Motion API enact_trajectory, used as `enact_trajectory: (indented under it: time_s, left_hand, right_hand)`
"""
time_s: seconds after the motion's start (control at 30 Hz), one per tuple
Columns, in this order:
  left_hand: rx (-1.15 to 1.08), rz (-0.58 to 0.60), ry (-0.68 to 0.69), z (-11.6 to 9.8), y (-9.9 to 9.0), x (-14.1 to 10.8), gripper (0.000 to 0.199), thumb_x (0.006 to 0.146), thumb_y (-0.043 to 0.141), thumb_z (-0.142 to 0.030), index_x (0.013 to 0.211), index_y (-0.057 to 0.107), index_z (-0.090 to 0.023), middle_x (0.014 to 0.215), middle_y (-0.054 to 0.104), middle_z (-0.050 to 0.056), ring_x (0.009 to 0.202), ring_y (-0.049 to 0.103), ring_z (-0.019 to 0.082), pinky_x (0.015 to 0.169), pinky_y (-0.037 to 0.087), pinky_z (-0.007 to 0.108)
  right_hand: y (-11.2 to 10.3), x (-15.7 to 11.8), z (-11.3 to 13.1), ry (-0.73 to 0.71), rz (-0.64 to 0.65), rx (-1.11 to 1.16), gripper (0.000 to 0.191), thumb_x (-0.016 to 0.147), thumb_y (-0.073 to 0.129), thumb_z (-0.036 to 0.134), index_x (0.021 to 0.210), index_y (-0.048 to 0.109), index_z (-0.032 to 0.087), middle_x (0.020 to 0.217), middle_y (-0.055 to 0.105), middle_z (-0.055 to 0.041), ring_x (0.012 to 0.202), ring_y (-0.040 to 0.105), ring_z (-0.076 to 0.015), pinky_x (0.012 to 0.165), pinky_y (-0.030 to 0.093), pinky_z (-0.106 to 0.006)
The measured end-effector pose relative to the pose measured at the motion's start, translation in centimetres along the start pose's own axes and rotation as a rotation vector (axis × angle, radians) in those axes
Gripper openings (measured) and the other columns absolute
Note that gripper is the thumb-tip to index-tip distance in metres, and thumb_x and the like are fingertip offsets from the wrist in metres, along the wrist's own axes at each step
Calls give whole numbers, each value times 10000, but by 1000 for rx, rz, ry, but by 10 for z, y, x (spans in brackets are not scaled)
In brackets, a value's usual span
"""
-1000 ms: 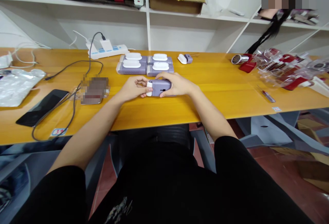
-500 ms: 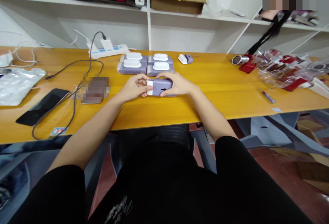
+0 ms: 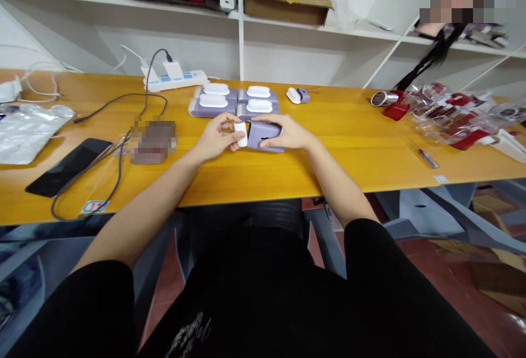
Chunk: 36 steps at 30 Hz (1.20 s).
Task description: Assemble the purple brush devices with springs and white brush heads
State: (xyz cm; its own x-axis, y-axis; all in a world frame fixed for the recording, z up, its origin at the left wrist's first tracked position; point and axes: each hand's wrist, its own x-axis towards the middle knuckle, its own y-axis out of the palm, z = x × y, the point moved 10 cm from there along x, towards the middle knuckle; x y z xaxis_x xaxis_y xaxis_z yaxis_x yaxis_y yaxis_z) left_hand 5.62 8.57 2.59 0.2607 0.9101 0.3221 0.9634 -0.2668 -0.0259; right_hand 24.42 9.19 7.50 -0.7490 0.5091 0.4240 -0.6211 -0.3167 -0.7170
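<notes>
Between thumb and fingers, my left hand (image 3: 217, 136) pinches a small white rounded piece (image 3: 241, 134). My right hand (image 3: 291, 132) is wrapped round a purple-grey plastic casing (image 3: 258, 136) with a dark slot on its face. The white piece is tilted just left of the casing's end; a narrow gap shows at the top between them. Behind my hands, several purple-grey units with white oval tops (image 3: 213, 100) stand in two rows. A loose white oval piece with a small purple part (image 3: 298, 95) lies to their right.
A white power strip (image 3: 176, 80) with plugged chargers sits at the back left. A dark cable (image 3: 119, 166) loops past a black phone (image 3: 68, 166). At right lie red and clear plastic parts (image 3: 447, 111) and a small tube (image 3: 428, 158). Shelves with a cardboard box (image 3: 285, 3) rise behind.
The white piece has come away from the casing's end and tilted. The casing has turned slightly in my right hand.
</notes>
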Motion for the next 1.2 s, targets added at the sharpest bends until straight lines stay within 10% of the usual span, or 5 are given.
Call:
enact_trajectory:
  time_s: [1.2]
  left_hand:
    - [65, 5, -63, 0, 3, -6, 485, 720, 1092, -354, 1080, 812, -190, 761, 772, 12, 588, 754, 156, 556, 648, 250]
  right_hand:
    - [7, 2, 6, -19, 12, -8, 818, 901, 918, 724, 1570, 776, 275, 1590, 770, -130, 1464, 732, -345, 1304, 502, -523]
